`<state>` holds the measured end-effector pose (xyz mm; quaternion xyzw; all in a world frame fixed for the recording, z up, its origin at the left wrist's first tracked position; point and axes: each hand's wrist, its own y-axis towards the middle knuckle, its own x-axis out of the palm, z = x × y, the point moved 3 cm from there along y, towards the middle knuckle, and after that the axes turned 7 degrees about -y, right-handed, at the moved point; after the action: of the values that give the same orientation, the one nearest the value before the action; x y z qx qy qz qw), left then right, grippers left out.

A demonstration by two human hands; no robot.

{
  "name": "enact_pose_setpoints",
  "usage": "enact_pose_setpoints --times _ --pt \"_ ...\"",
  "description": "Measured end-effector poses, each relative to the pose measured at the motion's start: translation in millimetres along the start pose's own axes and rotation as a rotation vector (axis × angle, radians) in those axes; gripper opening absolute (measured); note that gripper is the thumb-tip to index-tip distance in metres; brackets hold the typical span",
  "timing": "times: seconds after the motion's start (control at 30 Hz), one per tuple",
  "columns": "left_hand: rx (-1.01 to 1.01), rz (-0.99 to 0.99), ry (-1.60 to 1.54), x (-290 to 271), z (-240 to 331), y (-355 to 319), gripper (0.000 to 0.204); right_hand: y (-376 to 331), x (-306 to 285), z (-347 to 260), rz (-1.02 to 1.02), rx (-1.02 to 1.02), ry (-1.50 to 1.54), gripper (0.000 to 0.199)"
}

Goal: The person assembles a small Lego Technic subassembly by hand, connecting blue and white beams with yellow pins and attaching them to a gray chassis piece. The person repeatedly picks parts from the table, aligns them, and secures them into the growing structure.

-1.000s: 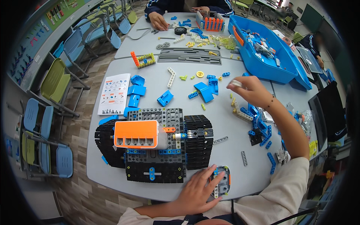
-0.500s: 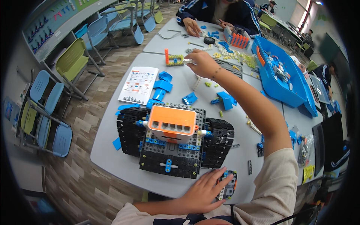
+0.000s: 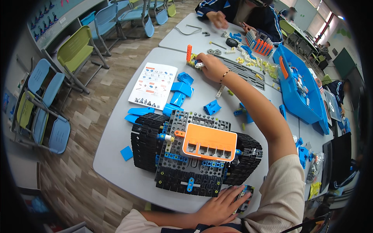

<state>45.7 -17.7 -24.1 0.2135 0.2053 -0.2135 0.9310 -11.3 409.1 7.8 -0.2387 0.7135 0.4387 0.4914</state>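
My right hand [image 3: 213, 68] reaches across to the far side of the table, fingers closed on a white beam [image 3: 199, 65]. Beside its fingertips stands a small yellow-green brick build [image 3: 192, 59] with an upright orange-red beam [image 3: 189, 53]; whether the white beam joins it is hidden. Flat with fingers spread, my left hand [image 3: 222, 205] rests on a dark grey brick-built piece [image 3: 247, 192], mostly covered by the hand and sleeve. Between my hands sits a black tracked vehicle [image 3: 186, 171], bearing an orange-topped white box [image 3: 210, 140] with a row of sockets, tilted to the right.
An instruction sheet [image 3: 153, 86] lies left, next to blue panels [image 3: 181, 93]. A large blue bin [image 3: 299, 97] of parts stands right. Yellow-green pieces [image 3: 268, 68] and grey trays [image 3: 243, 70] lie beyond my right hand. Opposite, a co-worker's hand [image 3: 217, 19] hovers over the table.
The whole view has shifted. The orange-topped box has slid and tipped right on the vehicle. My right hand has come closer to the yellow-green build. The co-worker's hand has lifted.
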Motion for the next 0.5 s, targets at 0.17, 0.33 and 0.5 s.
enact_pose_setpoints --times 0.17,0.33,0.5 --pt "-0.014 -0.005 -0.005 -6 2 1 0.085 -5 2 0 0.108 -0.075 0.010 0.031" --pt "-0.025 -0.018 -0.021 -11 5 3 0.082 -5 2 0 0.076 -0.028 0.045 0.030" --pt "-0.041 -0.041 -0.045 -11 5 3 0.080 -5 -1 -2 0.058 0.030 0.062 0.030"
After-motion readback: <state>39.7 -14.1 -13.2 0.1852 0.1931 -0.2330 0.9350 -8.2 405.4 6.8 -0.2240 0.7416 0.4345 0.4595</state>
